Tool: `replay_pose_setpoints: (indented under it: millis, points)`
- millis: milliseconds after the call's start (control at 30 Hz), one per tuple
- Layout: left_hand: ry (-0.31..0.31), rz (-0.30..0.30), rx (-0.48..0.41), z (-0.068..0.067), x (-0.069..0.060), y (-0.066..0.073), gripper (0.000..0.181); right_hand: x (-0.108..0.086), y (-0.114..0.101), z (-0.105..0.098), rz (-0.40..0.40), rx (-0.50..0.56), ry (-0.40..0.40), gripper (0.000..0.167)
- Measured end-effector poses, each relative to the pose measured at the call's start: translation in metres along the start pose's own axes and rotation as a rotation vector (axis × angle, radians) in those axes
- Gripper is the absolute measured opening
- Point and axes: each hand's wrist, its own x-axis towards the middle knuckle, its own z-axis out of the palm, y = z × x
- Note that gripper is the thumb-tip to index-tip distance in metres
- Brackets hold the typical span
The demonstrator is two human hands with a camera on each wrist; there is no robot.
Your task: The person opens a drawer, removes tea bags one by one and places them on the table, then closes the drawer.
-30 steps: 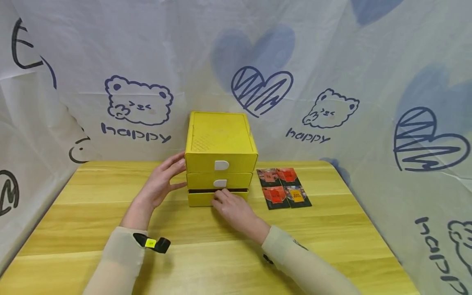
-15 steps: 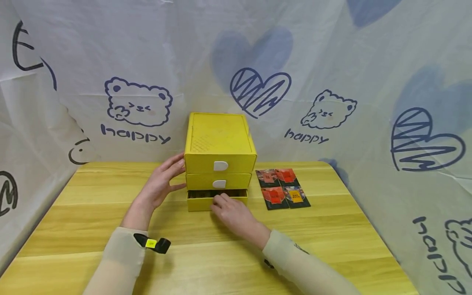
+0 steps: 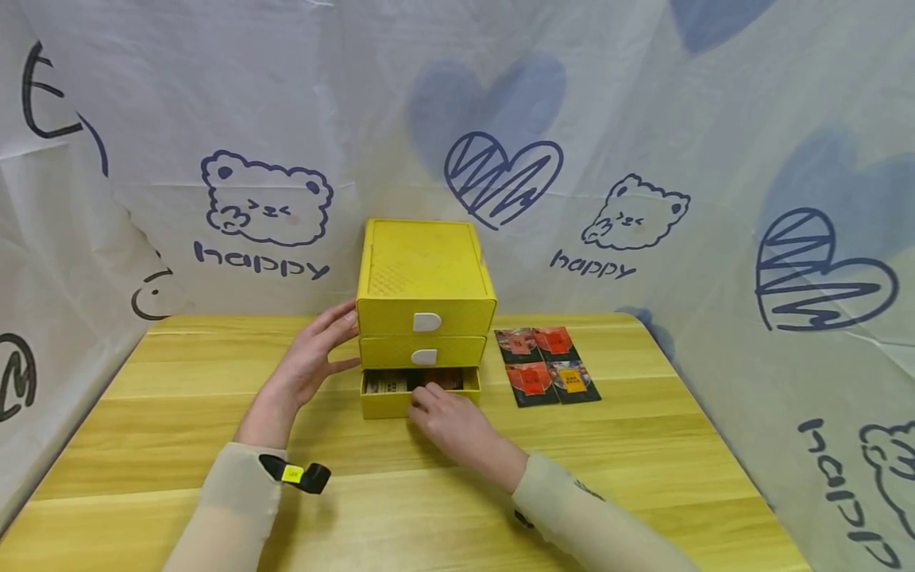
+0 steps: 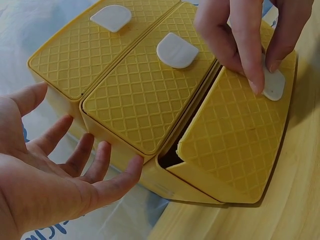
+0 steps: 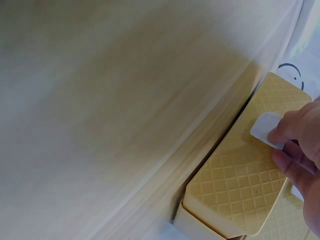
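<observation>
A yellow three-drawer box (image 3: 426, 258) with a waffle-patterned front stands on the table. Its bottom drawer (image 3: 386, 405) is pulled part way out, and dark and pale flat items (image 3: 388, 382) show inside, too small to make out. My right hand (image 3: 453, 421) pinches that drawer's front at its white handle (image 4: 273, 80), thumb on the tab and fingers at the upper edge. My left hand (image 3: 306, 361), fingers spread, rests with its fingertips against the box's left side. The upper two drawers, with white handles (image 4: 177, 50), are closed.
To the right of the box lie several dark packets (image 3: 549, 365) with red and orange labels, side by side in a block. Behind the wooden table (image 3: 400, 508) hangs a white cloth (image 3: 400, 103) printed with bears and hearts.
The bottom drawer has slid farther out toward me with my right hand, and its contents have come into view. My left hand has stayed at the box's side.
</observation>
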Motion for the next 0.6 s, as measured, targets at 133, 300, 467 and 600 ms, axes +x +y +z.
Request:
replay_pose_setpoints:
  millis: [133, 300, 467, 600]
  points:
    - [0.003, -0.003, 0.000, -0.001, 0.000, -0.001, 0.067, -0.001, -0.003, -0.005, -0.008, 0.001, -0.026, 0.023]
    - [0.003, -0.001, -0.002, -0.001, 0.001, -0.001, 0.067, -0.002, -0.006, -0.009, -0.015, 0.001, -0.041, 0.025]
    - [-0.001, 0.001, 0.002, -0.001, 0.001, -0.002, 0.069, -0.004, -0.008, -0.013, -0.026, -0.003, -0.042, 0.025]
    - [0.001, 0.000, 0.003, -0.001, 0.001, -0.002, 0.068, -0.006, -0.011, -0.017, -0.035, 0.001, -0.043, 0.025]
